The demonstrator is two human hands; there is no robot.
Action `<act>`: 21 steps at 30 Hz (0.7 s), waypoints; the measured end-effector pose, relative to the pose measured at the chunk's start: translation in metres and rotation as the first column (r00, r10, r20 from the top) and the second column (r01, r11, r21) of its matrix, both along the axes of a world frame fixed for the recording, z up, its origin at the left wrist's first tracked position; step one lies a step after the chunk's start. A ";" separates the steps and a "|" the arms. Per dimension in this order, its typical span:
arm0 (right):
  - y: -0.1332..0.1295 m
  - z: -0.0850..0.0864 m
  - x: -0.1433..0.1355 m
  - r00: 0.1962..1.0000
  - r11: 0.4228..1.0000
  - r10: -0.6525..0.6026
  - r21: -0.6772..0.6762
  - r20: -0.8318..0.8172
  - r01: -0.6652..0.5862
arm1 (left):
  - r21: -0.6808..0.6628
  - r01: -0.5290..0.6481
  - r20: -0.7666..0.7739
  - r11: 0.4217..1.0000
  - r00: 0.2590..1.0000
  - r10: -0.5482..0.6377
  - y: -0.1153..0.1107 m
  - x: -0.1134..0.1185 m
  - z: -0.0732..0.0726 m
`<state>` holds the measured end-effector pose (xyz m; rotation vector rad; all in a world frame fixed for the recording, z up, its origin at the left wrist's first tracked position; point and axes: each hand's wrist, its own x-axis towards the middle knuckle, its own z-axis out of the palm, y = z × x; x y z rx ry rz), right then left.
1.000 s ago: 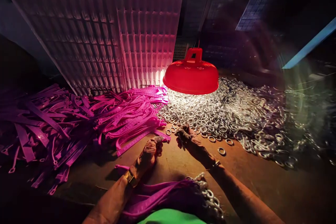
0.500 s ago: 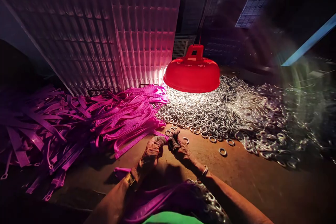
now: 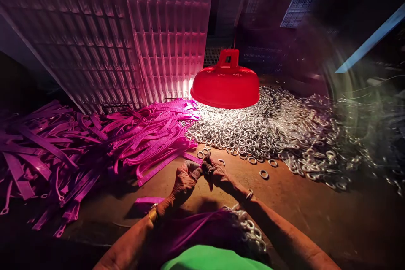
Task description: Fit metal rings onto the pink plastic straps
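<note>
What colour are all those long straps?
The straps are bright pinkish purple, best seen in the head view near the lamp.

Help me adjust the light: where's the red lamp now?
In the head view, the red lamp hangs right of centre, over the metal ring pile and beside the ridged panel.

Left hand (image 3: pixel 187 177) and right hand (image 3: pixel 218 174) curl close together.

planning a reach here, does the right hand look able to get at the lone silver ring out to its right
Probably yes: only tabletop shows between the right hand and the lone silver ring. That hand is curled close to the left hand, though, and whatever it may hold is hidden.
</note>
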<state>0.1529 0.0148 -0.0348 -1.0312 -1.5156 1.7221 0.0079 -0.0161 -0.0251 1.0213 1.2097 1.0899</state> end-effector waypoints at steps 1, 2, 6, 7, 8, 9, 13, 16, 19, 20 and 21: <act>-0.002 0.000 -0.001 1.000 0.999 -0.011 -0.035 -0.026 0.010 | -0.008 -0.026 -0.086 1.000 0.996 0.025 -0.001 -0.001 0.000; -0.004 0.001 -0.003 0.999 0.998 -0.023 -0.067 -0.042 0.020 | -0.039 -0.038 -0.171 0.999 0.985 0.031 -0.002 -0.002 0.001; -0.012 0.012 -0.005 0.995 0.992 -0.097 -0.083 0.013 0.098 | -0.198 0.083 -0.219 0.977 0.967 -0.127 -0.005 -0.007 0.017; -0.014 0.016 -0.003 0.994 0.994 -0.101 -0.025 0.035 0.102 | -0.171 0.124 -0.167 0.977 0.974 -0.153 -0.007 -0.009 0.024; -0.017 0.020 -0.001 0.994 0.995 -0.097 0.040 0.052 0.095 | -0.150 0.161 -0.118 0.975 0.977 -0.180 -0.009 -0.010 0.032; -0.021 0.024 0.002 0.994 0.991 -0.081 0.113 0.070 0.072 | -0.149 0.192 -0.074 0.970 0.976 -0.205 -0.011 -0.011 0.041; -0.047 0.037 0.016 0.976 0.923 0.023 0.369 0.218 -0.104 | -0.261 0.290 0.025 0.921 0.956 -0.294 -0.021 -0.017 0.066; -0.076 0.042 0.025 0.925 0.850 0.082 0.458 0.371 -0.259 | -0.333 0.396 0.050 0.856 0.914 -0.403 -0.030 -0.019 0.075; -0.101 0.047 0.032 0.870 0.802 0.056 0.497 0.489 -0.331 | -0.425 0.457 0.020 0.781 0.868 -0.496 -0.042 -0.018 0.079; -0.108 0.048 0.034 0.860 0.799 0.035 0.502 0.509 -0.330 | -0.420 0.476 0.022 0.773 0.856 -0.516 -0.046 -0.017 0.079; -0.113 0.048 0.036 0.850 0.800 0.022 0.501 0.526 -0.330 | -0.396 0.502 0.038 0.769 0.846 -0.532 -0.051 -0.016 0.077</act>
